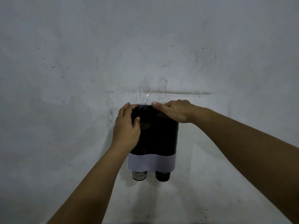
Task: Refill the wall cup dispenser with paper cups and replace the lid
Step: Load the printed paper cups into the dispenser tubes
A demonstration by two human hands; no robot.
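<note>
1. Head view: a dark cup dispenser hangs on a pale, marked wall, directly between the two forearms that reach up to it.
2. The left hand lies flat against the dispenser's upper left side, fingers spread and wrapped over the edge, thumb resting on the dark front.
3. The right hand presses on the dispenser's top right, fingers curled down over the top edge, thumb pointing toward the left hand.
4. Whether a separate lid sits under the hands cannot be told; the top is dark and mostly covered.
5. Just above both hands, a strip of clear film or tape glints against the wall.
6. Below the left wrist, a white band wraps the dispenser's lower part.
7. Beneath that band, two paper cups poke out side by side: a printed cup under the left hand's side and a dark cup toward the right hand's side.
</note>
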